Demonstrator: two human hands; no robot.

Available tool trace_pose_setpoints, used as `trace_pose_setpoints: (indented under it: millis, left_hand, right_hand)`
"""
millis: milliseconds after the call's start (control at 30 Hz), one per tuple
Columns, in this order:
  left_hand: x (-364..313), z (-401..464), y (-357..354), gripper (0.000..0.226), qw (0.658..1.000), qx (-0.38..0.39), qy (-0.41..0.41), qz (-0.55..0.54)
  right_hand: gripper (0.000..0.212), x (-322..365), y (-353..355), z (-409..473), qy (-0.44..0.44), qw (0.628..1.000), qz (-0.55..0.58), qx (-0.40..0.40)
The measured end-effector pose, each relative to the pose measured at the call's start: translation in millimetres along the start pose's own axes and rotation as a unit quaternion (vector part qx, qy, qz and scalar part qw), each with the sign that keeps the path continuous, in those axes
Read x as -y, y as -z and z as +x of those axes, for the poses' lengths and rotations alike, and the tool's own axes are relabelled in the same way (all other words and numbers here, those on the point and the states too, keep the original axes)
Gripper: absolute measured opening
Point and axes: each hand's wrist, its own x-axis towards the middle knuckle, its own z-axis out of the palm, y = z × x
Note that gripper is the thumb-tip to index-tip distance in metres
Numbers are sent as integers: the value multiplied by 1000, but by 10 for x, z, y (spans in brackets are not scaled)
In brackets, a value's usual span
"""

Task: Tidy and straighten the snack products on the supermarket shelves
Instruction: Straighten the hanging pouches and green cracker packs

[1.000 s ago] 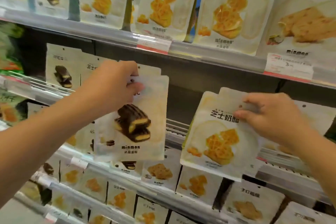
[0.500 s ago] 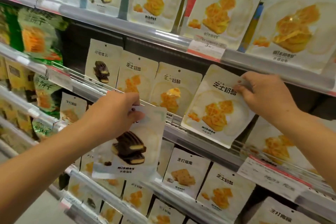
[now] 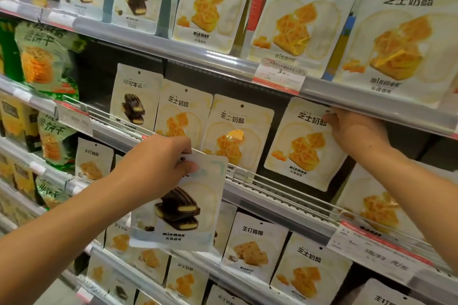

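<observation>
My left hand (image 3: 158, 163) grips the top edge of a white pouch of chocolate biscuits (image 3: 181, 208) and holds it in the air in front of the middle shelf rail (image 3: 272, 195). My right hand (image 3: 357, 131) pinches the upper right corner of a cheese-waffle pouch (image 3: 302, 146), which stands tilted on the middle shelf just under the upper shelf's edge. To its left on the same shelf stand two more cheese-waffle pouches (image 3: 235, 136) and one chocolate pouch (image 3: 135, 99).
The upper shelf (image 3: 173, 47) carries chocolate and cheese-waffle pouches and a price tag (image 3: 280, 74). Green cracker bags (image 3: 42, 62) fill the left side. Lower shelves hold rows of similar pouches (image 3: 255, 242). A wire guard runs along the middle shelf's front.
My right hand has carried the cheese-waffle pouch up and back onto the middle shelf. My left hand with the chocolate pouch has sunk lower in view as the camera tilted up.
</observation>
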Motion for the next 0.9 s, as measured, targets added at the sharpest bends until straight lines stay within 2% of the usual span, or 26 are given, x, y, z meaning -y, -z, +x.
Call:
trace_pose_setpoints:
  millis: [133, 267, 367, 500, 733, 800, 900]
  left_hand:
    - [-23, 37, -13, 23, 1000, 16, 8, -7]
    - [-60, 61, -50, 27, 1000, 19, 10, 7]
    - [-85, 58, -97, 24, 999, 35, 5, 9]
    - [-140, 56, -156, 18, 999, 49, 4, 19]
    - [-196, 44, -209, 19, 998, 60, 0, 4]
    - [-216, 34, -220, 20, 998, 58, -1, 8]
    - [-270, -3, -224, 20, 999, 49, -6, 9]
  right_hand:
    - [15, 40, -32, 45, -30, 998, 3, 62]
    - [23, 66, -83, -18, -5, 992, -80, 98]
    - [21, 116, -101, -75, 12, 987, -79, 142]
    - [22, 159, -71, -158, 40, 988, -59, 137]
    - [40, 201, 65, -286, 19, 984, -32, 172]
    - [47, 187, 66, -314, 32, 986, -42, 158]
    - [48, 241, 100, -494, 126, 991, 26, 23]
